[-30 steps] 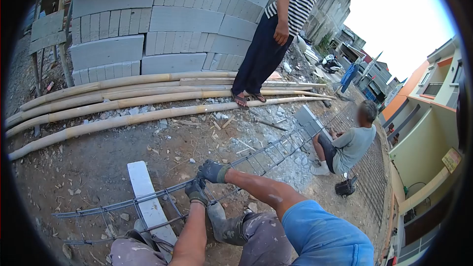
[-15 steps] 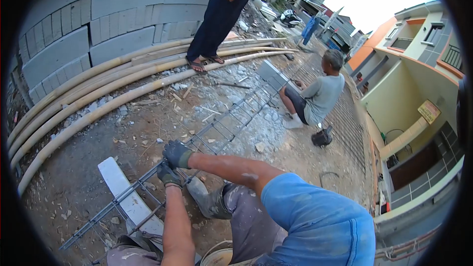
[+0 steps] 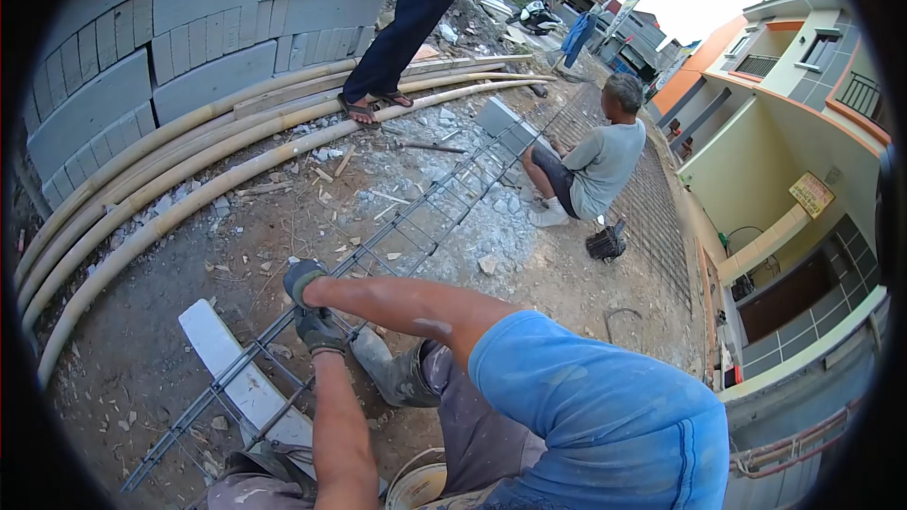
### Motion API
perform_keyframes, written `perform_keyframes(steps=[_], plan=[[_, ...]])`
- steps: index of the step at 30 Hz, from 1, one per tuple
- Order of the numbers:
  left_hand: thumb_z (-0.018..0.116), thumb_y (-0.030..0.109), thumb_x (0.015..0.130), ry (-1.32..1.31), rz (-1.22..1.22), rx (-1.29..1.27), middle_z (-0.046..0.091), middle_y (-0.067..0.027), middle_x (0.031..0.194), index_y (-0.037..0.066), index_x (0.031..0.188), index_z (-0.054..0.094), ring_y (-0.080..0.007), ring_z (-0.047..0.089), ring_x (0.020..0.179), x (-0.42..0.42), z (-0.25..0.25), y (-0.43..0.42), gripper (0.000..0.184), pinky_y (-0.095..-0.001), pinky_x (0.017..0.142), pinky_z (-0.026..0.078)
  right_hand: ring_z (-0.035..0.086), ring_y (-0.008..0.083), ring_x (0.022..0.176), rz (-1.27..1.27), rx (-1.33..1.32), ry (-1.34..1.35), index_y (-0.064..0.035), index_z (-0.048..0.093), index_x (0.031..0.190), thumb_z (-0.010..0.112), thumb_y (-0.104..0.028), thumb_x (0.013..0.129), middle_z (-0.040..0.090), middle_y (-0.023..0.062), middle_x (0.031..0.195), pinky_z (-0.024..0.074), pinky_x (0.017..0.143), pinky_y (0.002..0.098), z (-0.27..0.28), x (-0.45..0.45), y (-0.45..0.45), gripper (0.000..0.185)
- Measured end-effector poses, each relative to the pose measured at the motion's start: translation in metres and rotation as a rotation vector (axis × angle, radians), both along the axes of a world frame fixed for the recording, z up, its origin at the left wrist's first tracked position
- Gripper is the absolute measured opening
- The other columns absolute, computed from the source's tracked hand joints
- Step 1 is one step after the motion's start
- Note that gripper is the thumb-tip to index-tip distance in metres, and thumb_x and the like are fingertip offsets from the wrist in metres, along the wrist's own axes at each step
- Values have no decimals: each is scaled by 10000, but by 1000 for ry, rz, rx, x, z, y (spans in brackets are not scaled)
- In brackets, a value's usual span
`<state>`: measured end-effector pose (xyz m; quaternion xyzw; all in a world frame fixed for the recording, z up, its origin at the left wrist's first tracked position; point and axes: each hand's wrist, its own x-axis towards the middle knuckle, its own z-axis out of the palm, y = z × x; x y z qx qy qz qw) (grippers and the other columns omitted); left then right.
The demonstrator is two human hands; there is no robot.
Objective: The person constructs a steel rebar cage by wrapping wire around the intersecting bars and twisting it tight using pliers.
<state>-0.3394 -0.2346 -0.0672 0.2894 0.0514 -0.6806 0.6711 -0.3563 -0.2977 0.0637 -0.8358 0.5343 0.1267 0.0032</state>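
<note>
A long rebar cage (image 3: 397, 231) of thin steel bars and stirrups runs diagonally across the ground. My left hand (image 3: 319, 329), in a dark grey work glove, is closed at the cage's bars, close to my boot (image 3: 387, 373). Just beyond it, my right hand (image 3: 304, 281), gloved too, is held over the cage's far side with the fingers curled. What sits inside those fingers is hidden. Under the near end of the cage lies a pale lightweight block (image 3: 236, 368). Another such block (image 3: 505, 125) supports the far end.
A co-worker (image 3: 600, 161) in a grey shirt squats by the cage's far end. Another person (image 3: 411, 28) stands on bamboo poles (image 3: 217, 189) beside stacked blocks (image 3: 217, 0). A bucket (image 3: 416, 486), a dark bundle (image 3: 607, 241) and steel mesh (image 3: 657, 227) are nearby.
My right hand has moved left, away from my left hand and toward the cage's far side. My left hand stays at the bars. The view has shifted slightly.
</note>
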Motion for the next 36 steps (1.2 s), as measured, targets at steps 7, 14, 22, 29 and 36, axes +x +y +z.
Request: perform_keyframes(steps=[7, 14, 22, 29, 36], plan=[[493, 245, 901, 81, -56, -119, 626, -40, 1021, 107, 1080, 596, -156, 587, 914, 4, 12, 7, 248, -280, 817, 445, 684, 276, 832, -82, 62, 10, -112, 730, 859, 621, -189, 750, 704, 96, 874, 542, 679, 389, -29, -2, -11, 172], [430, 249, 917, 73, -37, -81, 636, -59, 1023, 101, 1077, 597, -195, 596, 930, 5, 18, 10, 274, -328, 825, 450, 682, 282, 838, -2, 78, 18, -118, 731, 847, 651, -201, 726, 703, 96, 873, 541, 682, 394, -15, -11, 5, 167], [449, 210, 930, 334, -86, -79, 628, -69, 1041, 80, 1089, 587, -190, 595, 968, 15, 39, 16, 247, -326, 861, 456, 679, 289, 845, 390, 28, 153, -125, 733, 833, 685, -214, 698, 703, 95, 871, 540, 686, 399, -11, -5, 56, 168], [454, 187, 920, 305, -15, 64, 636, -58, 950, 78, 959, 596, -162, 591, 920, 10, 16, 7, 183, -295, 846, 455, 677, 295, 851, 803, 97, 387, -131, 735, 821, 715, -225, 674, 703, 95, 871, 539, 690, 404, 21, 37, -12, 175], [436, 51, 809, 270, 16, 108, 527, -28, 754, 84, 716, 510, -132, 508, 732, 12, 30, 10, 123, -265, 702, 435, 675, 333, 836, 51, 166, 36, -46, 717, 847, 727, -215, 616, 688, 173, 874, 539, 720, 410, 16, -8, -69, 286]])
